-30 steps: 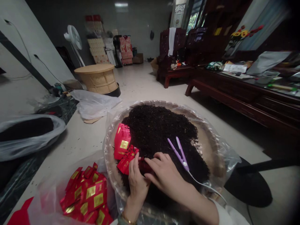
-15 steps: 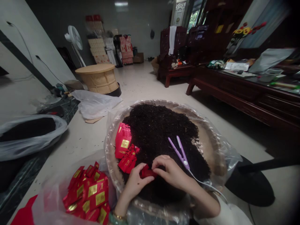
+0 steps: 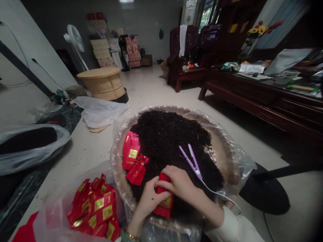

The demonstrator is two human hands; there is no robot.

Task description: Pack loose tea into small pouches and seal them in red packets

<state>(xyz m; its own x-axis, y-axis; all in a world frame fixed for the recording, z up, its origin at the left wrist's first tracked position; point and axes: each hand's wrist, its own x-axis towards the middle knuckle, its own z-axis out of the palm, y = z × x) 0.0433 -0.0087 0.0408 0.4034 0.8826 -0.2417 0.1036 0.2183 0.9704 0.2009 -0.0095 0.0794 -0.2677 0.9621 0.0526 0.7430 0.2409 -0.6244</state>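
Between both hands is a red packet point(image 3: 164, 211) with a gold label, held over the near edge of a round basket tray point(image 3: 228, 148) lined with clear plastic. My left hand point(image 3: 150, 195) grips the packet's left side; my right hand point(image 3: 178, 181) has its fingers closed on its upper part. Dark loose tea leaves point(image 3: 171, 134) are heaped in the tray. A purple hair straightener point(image 3: 193, 164) lies on the leaves to the right, its plates apart. Flat red packets point(image 3: 131, 149) and crumpled red packets point(image 3: 137, 171) rest at the tray's left side.
A plastic bag of filled red packets point(image 3: 97, 205) stands at lower left. Farther left is an open bag of dark leaves point(image 3: 27, 139). A black round stand base point(image 3: 264, 191) sits right of the tray, near a dark wooden table point(image 3: 252, 97). The straightener's white cord point(image 3: 219, 194) runs toward me.
The red packet has turned so that its gold label and lower end show, nearer to me. My hands have closed together around its upper part. The view has shifted slightly.
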